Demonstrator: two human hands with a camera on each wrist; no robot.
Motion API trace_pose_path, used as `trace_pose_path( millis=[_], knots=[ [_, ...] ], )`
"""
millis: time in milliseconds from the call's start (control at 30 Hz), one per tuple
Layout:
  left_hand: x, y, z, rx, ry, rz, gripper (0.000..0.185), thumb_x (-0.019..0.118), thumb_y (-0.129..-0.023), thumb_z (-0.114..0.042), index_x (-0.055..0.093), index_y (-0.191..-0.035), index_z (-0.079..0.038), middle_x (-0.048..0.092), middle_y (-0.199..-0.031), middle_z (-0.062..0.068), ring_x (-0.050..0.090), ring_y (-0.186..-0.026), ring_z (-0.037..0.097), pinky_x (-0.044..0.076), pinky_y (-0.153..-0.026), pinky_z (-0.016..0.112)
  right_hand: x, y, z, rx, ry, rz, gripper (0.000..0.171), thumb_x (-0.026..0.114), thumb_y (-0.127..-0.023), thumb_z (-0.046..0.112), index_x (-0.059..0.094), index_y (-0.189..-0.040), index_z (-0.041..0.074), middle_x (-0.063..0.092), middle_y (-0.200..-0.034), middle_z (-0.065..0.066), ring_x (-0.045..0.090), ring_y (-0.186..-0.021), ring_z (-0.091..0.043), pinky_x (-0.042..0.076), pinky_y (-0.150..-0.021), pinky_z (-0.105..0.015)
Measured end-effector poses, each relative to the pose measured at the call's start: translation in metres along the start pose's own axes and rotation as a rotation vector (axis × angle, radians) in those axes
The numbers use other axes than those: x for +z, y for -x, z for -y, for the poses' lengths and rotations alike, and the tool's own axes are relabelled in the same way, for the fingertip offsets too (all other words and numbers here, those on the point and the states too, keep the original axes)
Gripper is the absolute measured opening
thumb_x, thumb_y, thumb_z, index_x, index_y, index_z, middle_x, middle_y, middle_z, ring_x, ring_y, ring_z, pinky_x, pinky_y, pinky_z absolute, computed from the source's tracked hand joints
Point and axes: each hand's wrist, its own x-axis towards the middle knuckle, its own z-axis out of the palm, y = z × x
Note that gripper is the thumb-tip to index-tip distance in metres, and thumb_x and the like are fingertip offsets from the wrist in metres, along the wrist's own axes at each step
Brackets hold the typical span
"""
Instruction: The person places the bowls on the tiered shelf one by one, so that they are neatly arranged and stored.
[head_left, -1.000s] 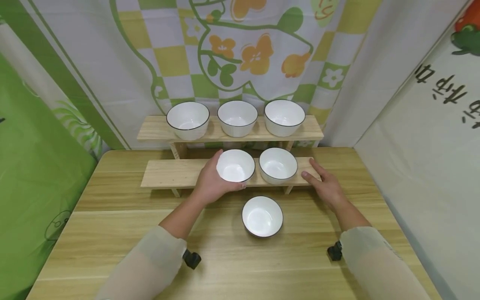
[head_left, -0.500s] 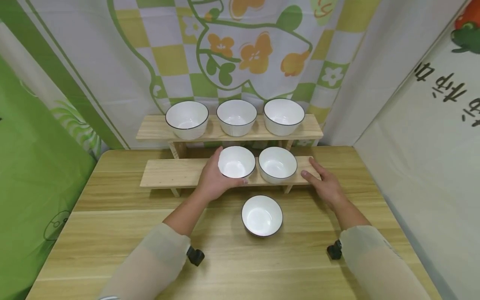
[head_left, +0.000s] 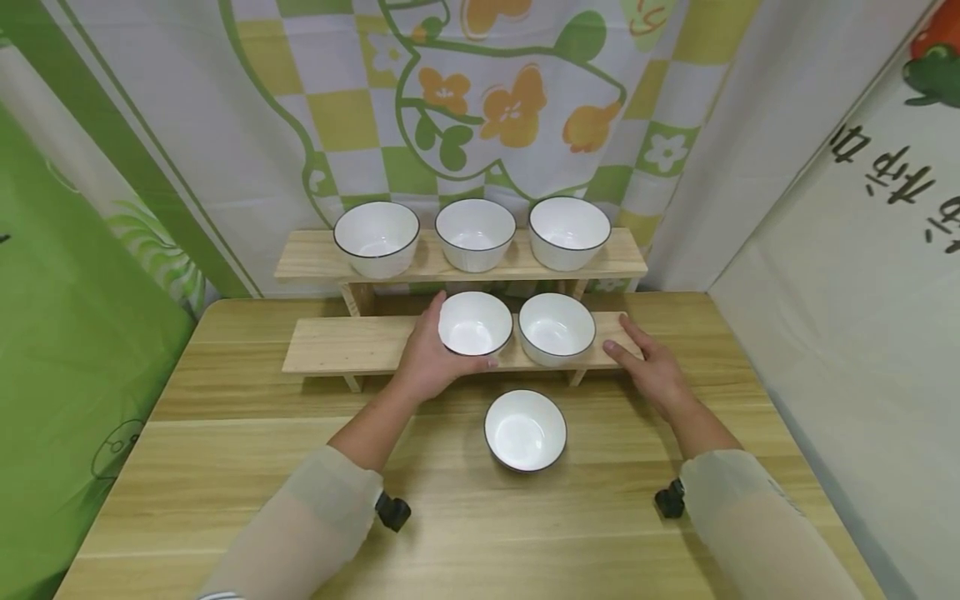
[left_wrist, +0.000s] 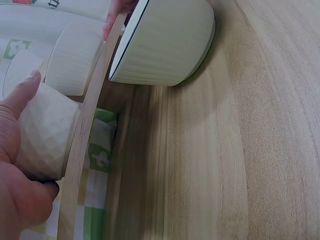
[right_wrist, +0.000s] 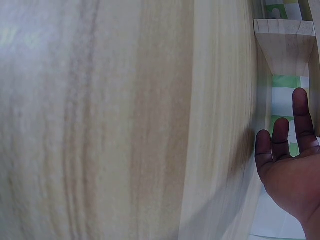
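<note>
Lower shelf: left half bare wood, open to approach from table front. Centre and right taken – left hand wraps middle bowl, second bowl just beside it, gap between them slim. Right hand lies flat at shelf's right end, blocks that side. Upper shelf: three bowls in row, narrow gaps, only ends bare. Lone bowl stands on table before shelf, between forearms – wide bare table either side.
</note>
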Motion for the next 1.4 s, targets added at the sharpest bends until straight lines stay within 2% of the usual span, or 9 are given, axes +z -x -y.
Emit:
trace_pose_path(
  millis=[233, 533, 633, 800, 933, 1233, 1400],
  knots=[
    [-0.003, 0.005, 0.003, 0.002, 0.03, -0.012, 0.137, 0.1, -0.065, -0.047, 0.014, -0.167, -0.016, 0.028, -0.166, 0.013, 0.031, -0.15, 0.032, 0.027, -0.121, 0.053, 0.001, 0.0, 0.0, -0.002, 0.004, 0.0, 0.086, 0.059, -0.096, 0.068, 0.017, -0.166, 0.038, 0.007, -0.172, -0.014, 0.006, -0.157, -0.044, 0.013, -0.122, -0.065],
    [-0.01, 0.017, 0.004, -0.007, 0.014, -0.033, 0.135, 0.098, -0.066, -0.048, 0.015, -0.167, -0.016, 0.025, -0.168, 0.011, 0.024, -0.154, 0.027, 0.024, -0.124, 0.046, 0.002, -0.001, 0.0, -0.009, 0.0, 0.0, 0.086, 0.059, -0.096, 0.068, 0.016, -0.166, 0.039, 0.007, -0.172, -0.013, 0.006, -0.157, -0.044, 0.014, -0.122, -0.065],
    [-0.012, 0.022, 0.005, 0.005, 0.03, -0.038, 0.135, 0.1, -0.066, -0.043, 0.016, -0.167, -0.011, 0.029, -0.167, 0.011, 0.027, -0.154, 0.026, 0.026, -0.123, 0.042, 0.003, -0.002, -0.001, -0.012, -0.016, -0.002, 0.086, 0.06, -0.097, 0.066, 0.017, -0.165, 0.038, 0.007, -0.172, -0.013, 0.005, -0.157, -0.043, 0.013, -0.122, -0.063],
    [-0.016, 0.03, 0.009, 0.037, 0.131, -0.033, 0.131, 0.101, -0.068, -0.029, 0.017, -0.165, -0.005, 0.032, -0.164, 0.012, 0.031, -0.152, 0.024, 0.03, -0.121, 0.034, 0.003, -0.002, -0.001, -0.017, -0.036, -0.006, 0.085, 0.062, -0.097, 0.064, 0.018, -0.165, 0.038, 0.007, -0.172, -0.012, 0.005, -0.157, -0.042, 0.012, -0.123, -0.062],
    [-0.017, 0.039, 0.013, 0.039, 0.185, -0.039, 0.126, 0.101, -0.068, -0.027, 0.022, -0.164, -0.007, 0.036, -0.159, 0.009, 0.037, -0.149, 0.024, 0.034, -0.119, 0.033, 0.003, -0.002, -0.002, -0.019, -0.042, -0.005, 0.085, 0.063, -0.096, 0.064, 0.018, -0.165, 0.039, 0.006, -0.173, -0.011, 0.004, -0.157, -0.041, 0.011, -0.123, -0.061],
    [-0.016, 0.057, 0.021, 0.052, 0.223, -0.076, 0.112, 0.1, -0.07, -0.024, 0.033, -0.159, -0.01, 0.044, -0.152, 0.003, 0.048, -0.14, 0.024, 0.039, -0.116, 0.033, 0.002, -0.002, -0.004, -0.026, -0.031, -0.009, 0.087, 0.062, -0.095, 0.068, 0.018, -0.165, 0.039, 0.007, -0.172, -0.012, 0.004, -0.157, -0.041, 0.011, -0.123, -0.062],
    [-0.009, 0.068, 0.024, 0.085, 0.219, -0.102, 0.102, 0.1, -0.069, -0.017, 0.042, -0.153, -0.008, 0.051, -0.143, 0.008, 0.054, -0.129, 0.028, 0.045, -0.111, 0.037, 0.002, -0.002, -0.005, -0.024, -0.026, -0.011, 0.088, 0.061, -0.095, 0.068, 0.018, -0.165, 0.038, 0.007, -0.172, -0.012, 0.004, -0.157, -0.042, 0.011, -0.123, -0.062]
  ],
)
